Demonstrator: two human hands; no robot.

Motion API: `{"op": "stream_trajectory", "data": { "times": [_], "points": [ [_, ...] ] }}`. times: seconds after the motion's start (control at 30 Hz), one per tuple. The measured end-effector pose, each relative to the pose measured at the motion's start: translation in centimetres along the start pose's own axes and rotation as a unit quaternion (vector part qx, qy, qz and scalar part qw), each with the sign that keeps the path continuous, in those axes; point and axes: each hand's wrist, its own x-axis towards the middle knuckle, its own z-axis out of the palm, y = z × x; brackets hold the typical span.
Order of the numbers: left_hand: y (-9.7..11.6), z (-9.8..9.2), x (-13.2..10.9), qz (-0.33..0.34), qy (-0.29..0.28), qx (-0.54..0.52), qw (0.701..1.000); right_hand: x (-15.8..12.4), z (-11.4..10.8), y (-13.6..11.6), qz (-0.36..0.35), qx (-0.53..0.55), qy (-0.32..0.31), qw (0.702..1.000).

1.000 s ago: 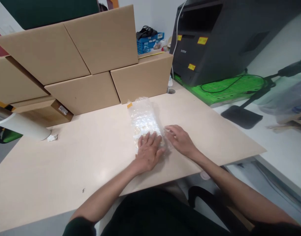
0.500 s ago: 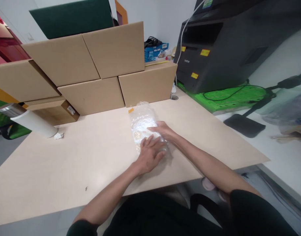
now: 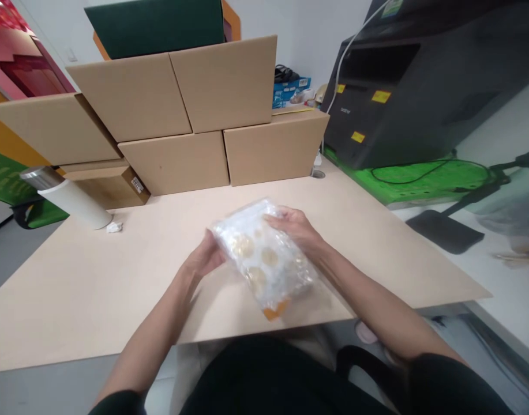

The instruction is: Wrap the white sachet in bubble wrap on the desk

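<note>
Between my hands is a clear plastic-wrapped package (image 3: 264, 259), pale with round gold-beige spots and an orange patch at its near end. It is raised a little off the table (image 3: 130, 288) and tilted. My left hand (image 3: 207, 253) grips its left edge, with the fingers partly hidden beneath it. From the right, my right hand (image 3: 296, 227) pinches the far right edge, thumb on top and the other fingers out of sight below. The package is slightly blurred by motion.
Cardboard boxes (image 3: 173, 164) are stacked along the back, with a dark green box (image 3: 160, 26) on top. A white cylinder with a metal end (image 3: 76, 202) and a crumpled white scrap (image 3: 114, 227) lie at left. A black printer (image 3: 376, 109) stands on a green surface (image 3: 402, 178) at right.
The package was lying on the table under my left palm. Now it is lifted and turned, its orange patch toward me, and my left hand has shifted to its left edge.
</note>
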Motion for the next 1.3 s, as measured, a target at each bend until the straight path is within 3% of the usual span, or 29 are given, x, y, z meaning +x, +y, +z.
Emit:
{"op": "stream_trajectory", "data": {
  "times": [0.1,0.17,0.27,0.33,0.4,0.5,0.63,0.73,0.87,1.0,1.3],
  "points": [
    [-1.5,1.0,1.5,0.009,0.119,-0.042,0.992,3.2,0.8,2.3,0.0,-0.044,0.068,0.997],
    [-2.4,1.3,2.7,0.002,0.219,-0.046,0.975,5.0,1.2,3.8,0.004,-0.15,0.127,0.981],
    [-3.7,0.8,4.0,0.0,0.305,0.029,0.952,6.4,1.3,5.6,-0.081,-0.346,0.18,0.917],
    [-4.4,0.1,4.3,0.022,0.312,0.16,0.937,6.3,0.9,6.3,-0.177,-0.451,0.151,0.861],
    [-4.8,-0.7,4.2,0.049,0.304,0.325,0.894,5.7,0.0,6.8,-0.231,-0.52,0.061,0.82],
    [-4.5,-1.9,3.7,0.064,0.242,0.52,0.817,4.6,-2.0,6.8,-0.213,-0.56,-0.094,0.795],
    [-3.2,-3.1,3.0,-0.009,0.081,0.626,0.775,3.8,-4.1,6.1,-0.147,-0.583,-0.19,0.776],
    [-2.4,-3.7,2.9,-0.047,0.014,0.662,0.748,3.7,-4.8,5.7,-0.12,-0.588,-0.231,0.766],
    [-2.4,-4.4,3.0,-0.044,-0.022,0.677,0.735,3.6,-5.1,5.8,-0.123,-0.578,-0.246,0.768],
    [-3.1,-4.6,3.0,-0.026,-0.019,0.678,0.735,3.2,-5.2,6.2,-0.137,-0.567,-0.236,0.777],
    [-3.2,-4.5,3.3,-0.051,-0.034,0.65,0.757,3.1,-4.7,6.5,-0.131,-0.56,-0.22,0.788]
  ]
}}
